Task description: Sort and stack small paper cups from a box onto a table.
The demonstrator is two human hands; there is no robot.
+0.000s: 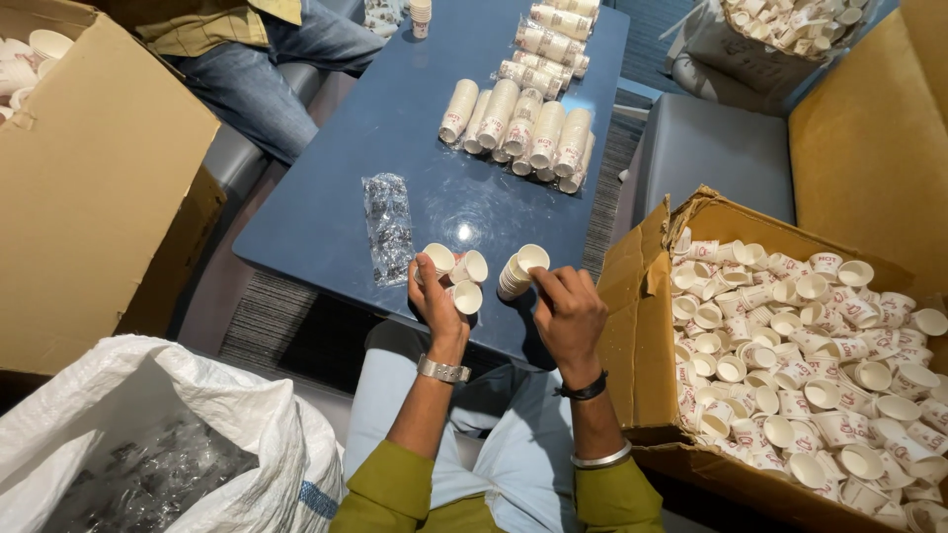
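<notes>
Your left hand [437,296] pinches loose paper cups [456,276] in its fingers; your right hand [568,311] has its fingers closed on a short cup stack [520,269] over the blue worktop [395,128].

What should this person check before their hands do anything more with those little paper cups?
1. Left hand grips loose small white paper cups: ok.
2. Right hand holds short nested stack of white paper cups: ok.
3. Bare space on blue table ahead: ok.
4. Clear plastic sleeve lies within reach beside left hand: ok.
5. Brown cardboard box of loose cups at right is open: ok.
6. Stack's cup count: cannot tell.
</notes>
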